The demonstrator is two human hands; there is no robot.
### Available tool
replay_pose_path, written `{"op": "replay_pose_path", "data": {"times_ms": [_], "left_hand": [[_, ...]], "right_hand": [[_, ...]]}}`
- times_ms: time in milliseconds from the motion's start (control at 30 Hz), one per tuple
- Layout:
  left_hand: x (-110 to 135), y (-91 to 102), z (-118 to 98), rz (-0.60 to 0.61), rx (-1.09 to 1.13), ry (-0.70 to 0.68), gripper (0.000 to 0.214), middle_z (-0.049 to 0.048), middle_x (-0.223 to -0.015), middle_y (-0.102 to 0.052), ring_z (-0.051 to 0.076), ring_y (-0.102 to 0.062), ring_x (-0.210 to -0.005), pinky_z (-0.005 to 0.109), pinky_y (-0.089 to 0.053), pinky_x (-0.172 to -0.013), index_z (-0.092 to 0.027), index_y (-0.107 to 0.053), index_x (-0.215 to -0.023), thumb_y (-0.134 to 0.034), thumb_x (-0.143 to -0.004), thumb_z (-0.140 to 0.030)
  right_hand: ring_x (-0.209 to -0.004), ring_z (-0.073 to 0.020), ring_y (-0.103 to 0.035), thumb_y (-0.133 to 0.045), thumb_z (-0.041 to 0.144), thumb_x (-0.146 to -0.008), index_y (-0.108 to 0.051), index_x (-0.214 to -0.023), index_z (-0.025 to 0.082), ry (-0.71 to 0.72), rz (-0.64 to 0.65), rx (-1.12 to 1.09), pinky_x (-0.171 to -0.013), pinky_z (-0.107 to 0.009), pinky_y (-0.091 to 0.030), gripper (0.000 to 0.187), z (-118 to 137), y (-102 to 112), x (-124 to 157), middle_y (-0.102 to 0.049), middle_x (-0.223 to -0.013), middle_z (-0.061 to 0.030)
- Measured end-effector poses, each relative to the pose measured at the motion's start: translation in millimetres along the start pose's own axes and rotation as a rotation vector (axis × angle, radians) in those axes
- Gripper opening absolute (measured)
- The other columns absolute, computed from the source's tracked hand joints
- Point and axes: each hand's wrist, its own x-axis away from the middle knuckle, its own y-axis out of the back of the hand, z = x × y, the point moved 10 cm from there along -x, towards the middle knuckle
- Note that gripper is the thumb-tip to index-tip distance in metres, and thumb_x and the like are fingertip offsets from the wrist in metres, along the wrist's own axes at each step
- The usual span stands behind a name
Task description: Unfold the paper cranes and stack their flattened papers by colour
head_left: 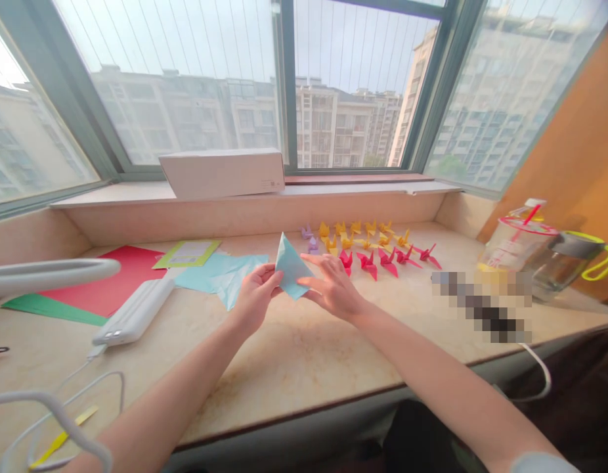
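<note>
A light blue folded paper point(290, 268), pointed at the top, is held up above the stone counter point(294, 355). My left hand point(255, 295) pinches its left lower edge with curled fingers. My right hand point(333, 286) grips its right side, thumb at the front and fingers stretched behind. Beyond my hands stand rows of small folded paper cranes: purple point(310, 238), yellow point(356, 234) and red point(383, 260).
More light blue sheets point(220, 276), a red sheet point(121, 282), a green sheet point(43, 307) and a yellow-green card point(186, 253) lie at the left. A white power bank point(134, 312) with cable, a white box point(222, 172) on the sill, and clear jugs point(521, 243) at the right.
</note>
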Motion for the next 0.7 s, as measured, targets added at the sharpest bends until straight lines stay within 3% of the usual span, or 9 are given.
{"op": "replay_pose_path", "data": {"times_ms": [167,300,433,533,633,700], "left_hand": [[4.0,-11.1,0.0,0.108,0.053,0.000,0.017,0.0017,-0.084,-0.072,0.015,-0.068,-0.085,0.038,-0.053,-0.093,-0.015,-0.061,-0.082,-0.074,-0.076,-0.024],[11.0,-25.2,0.4,0.251,0.017,0.008,0.016,0.0051,-0.095,-0.074,0.018,-0.068,-0.096,0.043,-0.051,-0.097,-0.015,-0.060,-0.092,-0.069,-0.083,-0.025],[15.7,-33.4,-1.5,0.326,-0.009,-0.013,0.022,0.0082,-0.103,-0.074,0.022,-0.067,-0.104,0.045,-0.049,-0.100,-0.016,-0.059,-0.101,-0.067,-0.087,-0.030],[15.9,-36.4,-1.8,0.337,-0.062,-0.039,0.027,0.0083,-0.104,-0.074,0.022,-0.067,-0.105,0.043,-0.049,-0.099,-0.017,-0.059,-0.105,-0.071,-0.084,-0.029],[12.8,-32.2,-2.3,0.281,-0.103,-0.075,0.027,0.0070,-0.100,-0.075,0.021,-0.069,-0.098,0.040,-0.053,-0.093,-0.017,-0.061,-0.104,-0.071,-0.083,-0.031],[11.4,-29.4,-4.1,0.249,-0.123,-0.104,0.023,0.0065,-0.098,-0.074,0.021,-0.069,-0.094,0.037,-0.055,-0.088,-0.016,-0.064,-0.099,-0.070,-0.083,-0.032]], "right_hand": [[-0.121,-0.0264,-0.053,-0.057,0.030,-0.095,-0.073,-0.101,0.024,-0.156,-0.114,-0.215,-0.103,-0.047,-0.042,0.018,-17.5,5.7,3.6,-0.053,-0.137,-0.0104],[-0.106,-0.0226,-0.063,-0.055,0.031,-0.095,-0.070,-0.099,0.021,-0.286,-0.176,-0.490,-0.091,-0.039,-0.051,0.019,-32.2,4.5,8.4,-0.064,-0.118,-0.0105],[-0.089,-0.0218,-0.066,-0.058,0.035,-0.092,-0.068,-0.097,0.020,-0.422,-0.176,-0.594,-0.079,-0.035,-0.052,0.019,-42.3,-2.5,11.9,-0.071,-0.093,-0.0073],[-0.086,-0.0209,-0.066,-0.064,0.038,-0.088,-0.067,-0.096,0.019,-0.525,-0.227,-0.692,-0.077,-0.034,-0.052,0.021,-50.5,-7.6,16.8,-0.071,-0.091,-0.0063],[-0.086,-0.0199,-0.067,-0.069,0.037,-0.083,-0.063,-0.113,0.021,-0.593,-0.253,-0.815,-0.079,-0.033,-0.052,0.034,-55.5,-14.8,20.6,-0.069,-0.087,-0.0037],[-0.082,-0.0194,-0.066,-0.072,0.038,-0.081,-0.064,-0.110,0.021,-0.631,-0.242,-0.843,-0.076,-0.033,-0.052,0.035,-57.0,-18.5,22.4,-0.069,-0.083,-0.0031]]}}
